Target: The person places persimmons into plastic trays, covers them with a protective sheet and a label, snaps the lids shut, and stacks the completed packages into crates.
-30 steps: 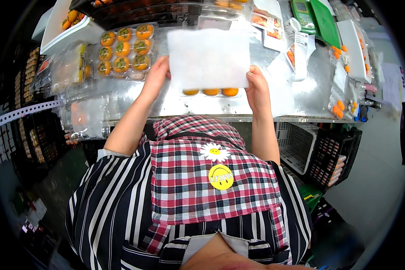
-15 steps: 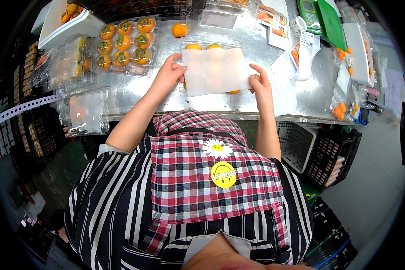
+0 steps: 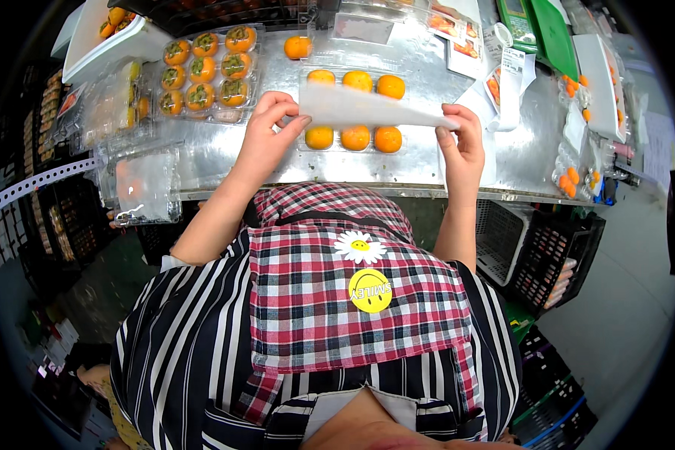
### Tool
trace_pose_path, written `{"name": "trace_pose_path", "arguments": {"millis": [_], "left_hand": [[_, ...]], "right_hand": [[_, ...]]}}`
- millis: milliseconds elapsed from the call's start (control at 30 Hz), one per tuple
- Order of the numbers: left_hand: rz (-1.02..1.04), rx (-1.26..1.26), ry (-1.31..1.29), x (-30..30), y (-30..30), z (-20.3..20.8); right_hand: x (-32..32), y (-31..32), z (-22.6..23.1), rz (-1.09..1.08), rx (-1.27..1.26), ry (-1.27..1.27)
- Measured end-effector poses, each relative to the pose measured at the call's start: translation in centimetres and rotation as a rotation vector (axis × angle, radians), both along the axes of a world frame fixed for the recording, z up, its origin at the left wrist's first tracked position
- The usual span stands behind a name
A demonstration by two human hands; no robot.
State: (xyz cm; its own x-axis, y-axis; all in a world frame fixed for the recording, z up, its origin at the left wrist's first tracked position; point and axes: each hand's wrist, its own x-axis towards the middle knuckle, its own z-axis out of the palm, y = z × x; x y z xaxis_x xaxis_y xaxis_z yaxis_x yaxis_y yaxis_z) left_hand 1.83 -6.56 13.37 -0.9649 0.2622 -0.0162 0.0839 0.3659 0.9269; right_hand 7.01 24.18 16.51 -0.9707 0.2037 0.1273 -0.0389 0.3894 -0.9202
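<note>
A thin white sheet (image 3: 364, 106) is stretched between my two hands, seen at a slant above a clear plastic tray of persimmons (image 3: 355, 138). My left hand (image 3: 271, 129) pinches its left end between thumb and fingers. At the other end, the thumb and fingers of my right hand (image 3: 463, 144) grip the sheet's gathered corner. Orange fruit shows in front of the sheet and behind it, while the sheet hides the middle of the tray. Beyond the tray, a single persimmon (image 3: 298, 48) lies on the metal table (image 3: 277, 165).
To the left sits a clear tray of persimmons (image 3: 201, 70), calyxes up, beside stacked clear packs (image 3: 112, 105). Printed labels (image 3: 511, 90), a green container (image 3: 551, 37) and a white box (image 3: 598, 86) stand at the right. Crates (image 3: 551, 259) are below the table's right side.
The sheet has gone from spread over the fruit to lifted and slanted, uncovering persimmons at the front and back. My right hand has moved to the right; the left has shifted slightly left.
</note>
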Motion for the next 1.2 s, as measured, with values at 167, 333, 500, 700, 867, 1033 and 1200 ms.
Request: {"name": "trace_pose_path", "arguments": {"millis": [167, 333, 500, 700, 867, 1033, 1200], "left_hand": [[0.072, 0.257, -0.465, -1.0, 1.0, -1.5], [0.109, 0.302, -0.609, -2.3, 2.4, -5.7], [0.110, 0.241, -0.532, -2.0, 2.5, -7.2], [0.108, 0.154, -0.497, -1.8, 2.4, -7.5], [0.110, 0.137, -0.468, -2.0, 2.5, -7.8], [0.119, 0.085, -0.496, -2.1, 2.5, -7.6], [0.145, 0.111, -0.494, -2.2, 2.3, -8.0]], "right_hand": [[-3.3, -0.8, -2.3, -0.114, -0.264, -0.208], [-5.3, -1.2, -6.3, -0.154, -0.181, -0.422], [-3.4, -1.1, -7.5, -0.128, -0.135, -0.420], [-2.9, -1.1, -8.0, -0.166, 0.035, -0.392], [-2.8, -1.2, -8.8, -0.175, 0.075, -0.433], [-2.7, -1.0, -8.9, -0.191, 0.088, -0.437], [-2.6, -0.6, -9.2, -0.221, 0.029, -0.435]]}}
